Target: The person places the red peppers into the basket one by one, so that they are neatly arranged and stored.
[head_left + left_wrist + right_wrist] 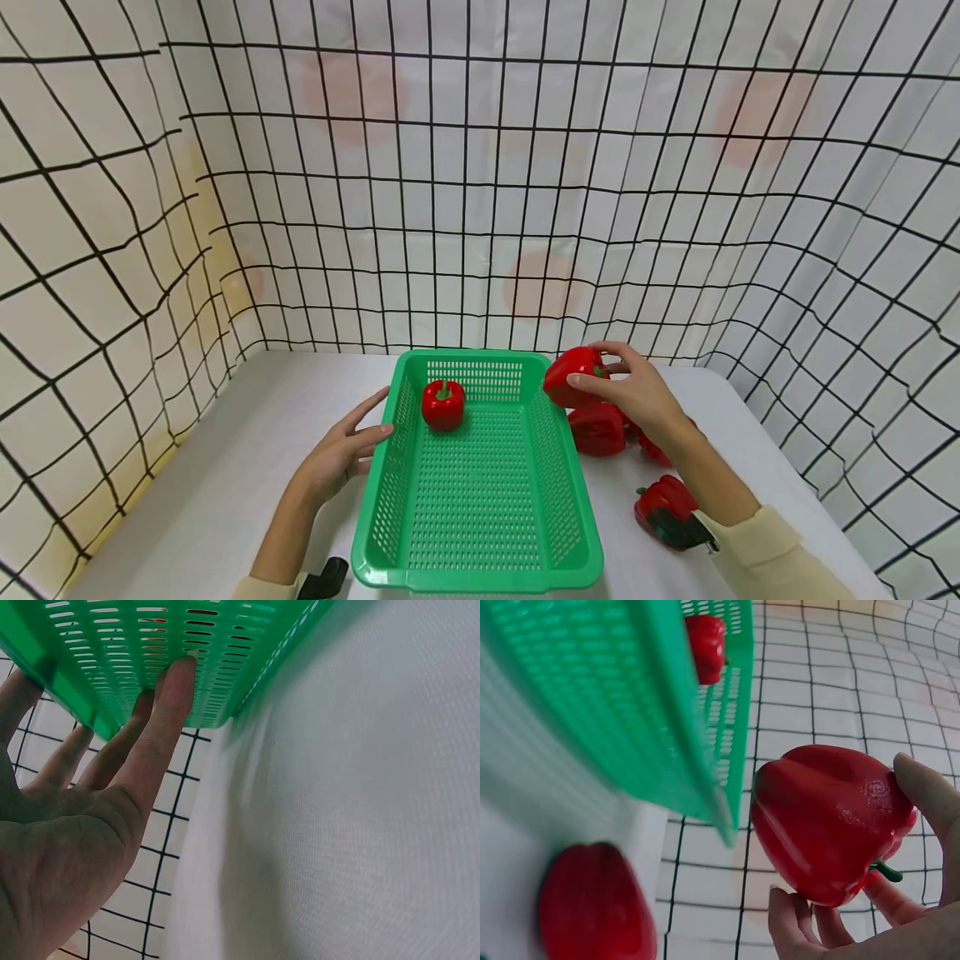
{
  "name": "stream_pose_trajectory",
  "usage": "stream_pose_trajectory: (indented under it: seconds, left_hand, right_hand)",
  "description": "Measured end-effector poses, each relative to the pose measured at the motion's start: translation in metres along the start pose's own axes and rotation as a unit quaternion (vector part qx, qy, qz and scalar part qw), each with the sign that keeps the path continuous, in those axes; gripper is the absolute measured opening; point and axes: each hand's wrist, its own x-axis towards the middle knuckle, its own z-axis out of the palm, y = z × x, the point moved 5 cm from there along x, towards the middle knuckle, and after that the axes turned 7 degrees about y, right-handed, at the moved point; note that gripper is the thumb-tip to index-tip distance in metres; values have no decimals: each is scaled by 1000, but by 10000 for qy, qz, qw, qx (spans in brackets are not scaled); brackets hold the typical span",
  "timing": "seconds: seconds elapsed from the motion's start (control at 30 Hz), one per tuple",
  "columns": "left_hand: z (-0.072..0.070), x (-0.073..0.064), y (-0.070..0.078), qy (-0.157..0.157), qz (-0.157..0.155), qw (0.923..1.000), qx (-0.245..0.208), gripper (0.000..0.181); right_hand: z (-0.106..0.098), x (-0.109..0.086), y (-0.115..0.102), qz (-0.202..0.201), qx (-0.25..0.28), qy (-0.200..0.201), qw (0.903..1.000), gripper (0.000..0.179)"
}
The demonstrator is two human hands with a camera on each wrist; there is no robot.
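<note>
Head view. Bench (225,467): white, running back to pale walls (465,167) lined with a black grid at left, back and right. Basket (480,581): green, slotted, mid-bench; far rim near the back wall, near rim close to the lower picture edge. Bare bench at the basket's left, wider than the right-hand strip, where loose peppers (597,431) lie. Basket pepper (443,408): red, stem up, toward the far left corner. Left hand (333,458): fingers apart, at the left wall. Right hand (637,387): clamped on the held pepper (570,379), at the right rim near the far corner.

Left wrist view. Bench: finely textured, a shadow along it. Basket: outer wall, fingers extended against it; red shows through the slots.

Right wrist view. Held pepper: between thumb and fingers, outside the basket, a gap visible to the rim. One loose pepper: on the bench, near the basket's outer wall.
</note>
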Motion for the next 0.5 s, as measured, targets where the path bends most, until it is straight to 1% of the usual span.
stream_pose_trajectory:
  seconds: [0.23,0.37,0.5]
  left_hand:
    - [0,-1,0,-86,54,9999,20,74]
    - [-1,-1,0,-96,57,9999,-7,74]
    - [-1,-1,0,-95,57,9999,6,74]
  right_hand:
    - [16,5,-20,-218,189,-23,9996,81]
    - [29,9,-32,-305,359,-79,9989,77]
    - [44,14,-46,-492,567,-91,9971,74]
